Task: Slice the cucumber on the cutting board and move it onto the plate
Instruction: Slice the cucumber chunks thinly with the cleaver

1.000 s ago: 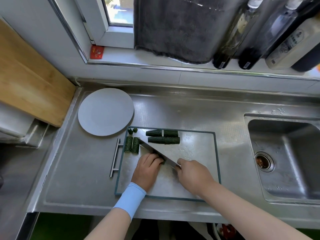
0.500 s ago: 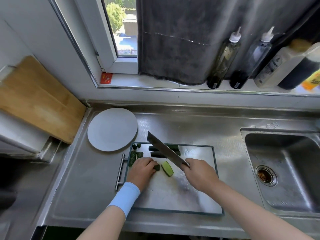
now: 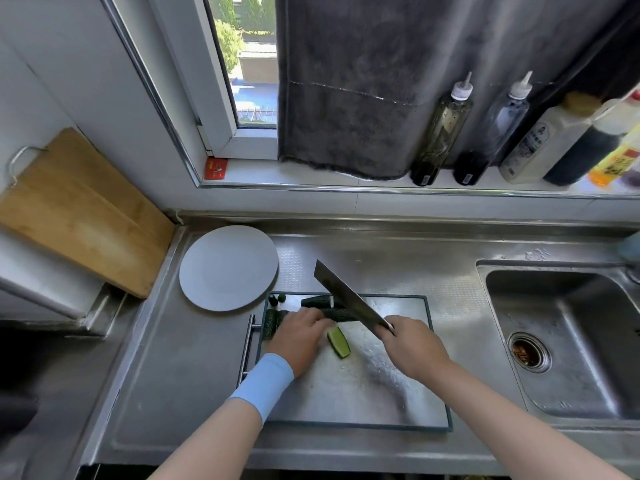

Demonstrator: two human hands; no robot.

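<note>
Hidden, cropped, unreadable

Knife (image 3: 346,294) handle buried in the right hand's (image 3: 412,348) grip, only the blade showing; long cucumber piece (image 3: 337,315) crossed by the blade, one end lost under the left hand's (image 3: 299,337) fingers, gripping or merely resting cannot be told; dark pieces (image 3: 272,323) just outboard of that hand half covered; stubs (image 3: 281,298) beyond it too small to make out; sink (image 3: 554,358) outboard of the right hand cropped by the edge; bottles (image 3: 530,147) far beyond it, print blurred.
</note>
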